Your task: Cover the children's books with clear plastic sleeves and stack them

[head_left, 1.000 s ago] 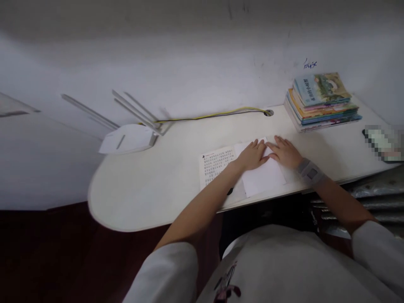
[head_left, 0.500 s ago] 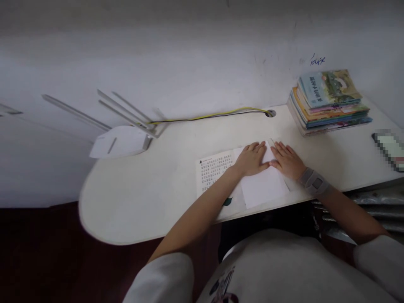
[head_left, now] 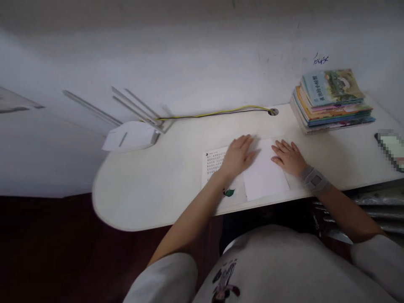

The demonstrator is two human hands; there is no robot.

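Note:
An open booklet [head_left: 232, 201] with rows of printed characters and a green leaf picture lies flat near the front edge of the desk. Over its right part rests a blank white sheet of paper [head_left: 265, 179]. My left hand [head_left: 239, 155] lies with fingers stretched out across the booklet, at the left side of the white sheet. At the sheet's upper right edge my right hand [head_left: 289, 158] rests flat, fingers spread, a grey band on its wrist. Neither hand grips anything.
A stack of picture books [head_left: 331, 101] stands at the back right of the white desk [head_left: 142, 189]. Farther right lies a phone [head_left: 391, 147], its screen blurred out. A white router [head_left: 131, 136] with antennas sits at the left, its yellow cable [head_left: 221, 112] running to a desk hole.
My left hand has slid left, away from my right hand, leaving more of the white sheet uncovered between them. My right hand stays at the sheet's right edge. The view has shifted slightly.

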